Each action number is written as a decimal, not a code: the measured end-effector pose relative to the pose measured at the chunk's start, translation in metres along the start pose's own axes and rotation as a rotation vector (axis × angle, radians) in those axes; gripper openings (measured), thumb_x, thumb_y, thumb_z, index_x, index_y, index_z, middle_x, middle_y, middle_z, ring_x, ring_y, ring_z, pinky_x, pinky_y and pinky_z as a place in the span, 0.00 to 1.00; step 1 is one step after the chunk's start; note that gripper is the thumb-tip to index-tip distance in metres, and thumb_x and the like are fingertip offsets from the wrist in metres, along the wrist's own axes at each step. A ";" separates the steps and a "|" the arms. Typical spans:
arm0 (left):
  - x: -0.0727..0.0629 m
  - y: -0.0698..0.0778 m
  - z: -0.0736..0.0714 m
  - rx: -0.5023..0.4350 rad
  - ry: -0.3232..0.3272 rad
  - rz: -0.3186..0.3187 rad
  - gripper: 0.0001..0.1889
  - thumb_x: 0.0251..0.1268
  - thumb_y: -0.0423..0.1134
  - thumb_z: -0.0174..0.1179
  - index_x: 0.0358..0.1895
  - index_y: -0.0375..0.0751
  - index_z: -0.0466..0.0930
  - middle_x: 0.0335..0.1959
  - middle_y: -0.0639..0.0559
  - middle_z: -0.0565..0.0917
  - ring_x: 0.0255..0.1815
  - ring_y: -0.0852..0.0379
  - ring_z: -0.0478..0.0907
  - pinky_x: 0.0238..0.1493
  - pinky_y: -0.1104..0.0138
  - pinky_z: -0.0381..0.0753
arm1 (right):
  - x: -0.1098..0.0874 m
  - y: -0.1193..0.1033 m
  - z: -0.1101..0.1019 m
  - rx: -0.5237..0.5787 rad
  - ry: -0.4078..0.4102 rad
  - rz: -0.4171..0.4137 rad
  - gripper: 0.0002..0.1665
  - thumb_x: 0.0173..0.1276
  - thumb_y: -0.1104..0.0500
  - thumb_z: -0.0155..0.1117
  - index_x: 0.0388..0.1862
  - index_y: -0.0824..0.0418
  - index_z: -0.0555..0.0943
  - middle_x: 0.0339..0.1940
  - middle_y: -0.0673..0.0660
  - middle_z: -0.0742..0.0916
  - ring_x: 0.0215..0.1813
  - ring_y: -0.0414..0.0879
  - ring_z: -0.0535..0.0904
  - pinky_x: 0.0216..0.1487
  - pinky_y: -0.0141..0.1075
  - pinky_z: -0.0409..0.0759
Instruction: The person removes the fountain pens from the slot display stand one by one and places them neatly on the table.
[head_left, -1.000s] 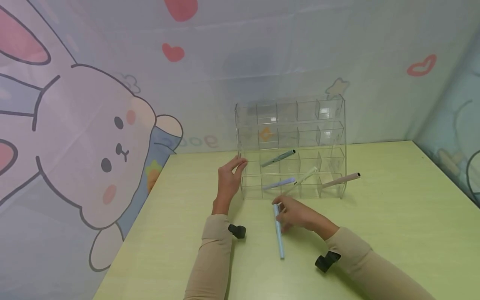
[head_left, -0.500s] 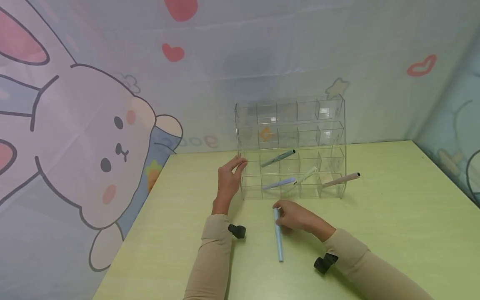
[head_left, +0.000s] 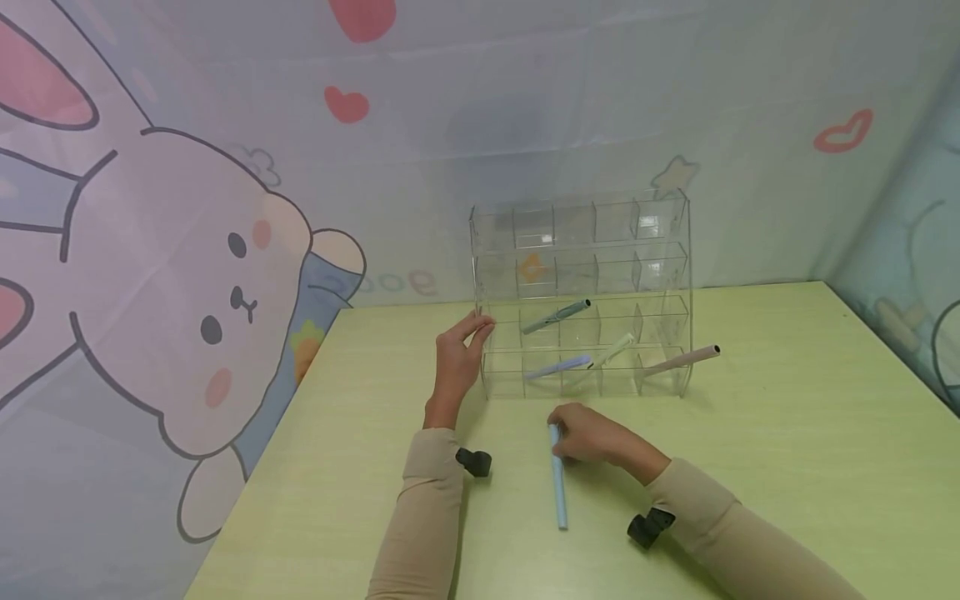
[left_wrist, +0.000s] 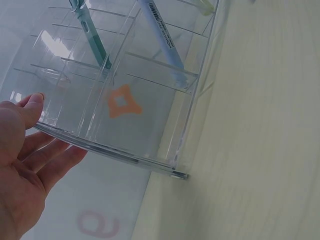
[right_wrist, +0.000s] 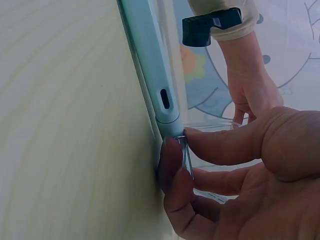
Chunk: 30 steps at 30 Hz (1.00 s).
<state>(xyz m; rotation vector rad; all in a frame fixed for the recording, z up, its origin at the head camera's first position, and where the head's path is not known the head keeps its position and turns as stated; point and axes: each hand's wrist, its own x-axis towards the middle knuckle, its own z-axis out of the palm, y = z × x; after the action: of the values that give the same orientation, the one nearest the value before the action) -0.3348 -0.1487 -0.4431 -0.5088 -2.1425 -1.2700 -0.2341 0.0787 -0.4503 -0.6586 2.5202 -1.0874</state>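
A light blue pen [head_left: 559,492] lies lengthwise on the table in the head view. My right hand [head_left: 588,435] pinches its far end between thumb and fingers. Up close in the right wrist view, the pen [right_wrist: 152,60] shows a slot in its barrel and a wire clip beside my fingertips. At the left side of a clear acrylic rack [head_left: 581,247], my left hand [head_left: 457,362] grips the side panel, thumb on one face and fingers on the other. Several pens lean in the rack: a dark green pen [head_left: 557,317], a lavender pen [head_left: 559,367], a pale yellow-green pen [head_left: 612,352].
A pinkish-brown pen [head_left: 682,361] juts past the rack's lower right side. Behind the pale yellow-green table [head_left: 795,433] hangs a printed cloth [head_left: 420,183] with a rabbit and hearts. Both sleeves carry a small black camera [head_left: 474,462] near the wrist.
My right hand has drawn back slightly from the rack, and the light blue pen has slid a little nearer with it. The left hand and the rack have stayed put.
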 end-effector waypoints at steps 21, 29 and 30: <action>-0.002 0.003 -0.001 -0.009 -0.010 -0.012 0.09 0.72 0.37 0.62 0.44 0.34 0.88 0.46 0.42 0.88 0.65 0.43 0.76 0.64 0.51 0.76 | -0.001 0.002 0.003 0.066 -0.021 -0.010 0.25 0.62 0.75 0.63 0.59 0.82 0.73 0.34 0.62 0.84 0.23 0.46 0.81 0.29 0.35 0.79; 0.000 0.002 -0.001 -0.006 -0.008 0.001 0.10 0.72 0.36 0.62 0.44 0.33 0.87 0.45 0.42 0.88 0.64 0.42 0.76 0.64 0.52 0.76 | -0.002 0.001 0.003 0.153 -0.028 0.040 0.27 0.64 0.78 0.61 0.63 0.83 0.69 0.31 0.61 0.83 0.23 0.50 0.84 0.26 0.39 0.85; 0.000 0.002 -0.001 -0.005 -0.009 -0.002 0.10 0.72 0.36 0.62 0.45 0.32 0.87 0.46 0.42 0.88 0.65 0.43 0.76 0.64 0.52 0.76 | -0.002 0.000 0.003 0.164 -0.026 0.050 0.28 0.64 0.78 0.60 0.63 0.83 0.69 0.33 0.62 0.82 0.23 0.50 0.84 0.26 0.39 0.85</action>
<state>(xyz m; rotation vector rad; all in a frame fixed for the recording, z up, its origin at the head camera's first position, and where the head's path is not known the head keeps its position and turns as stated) -0.3332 -0.1485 -0.4416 -0.5158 -2.1477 -1.2769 -0.2313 0.0781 -0.4520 -0.5581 2.3802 -1.2430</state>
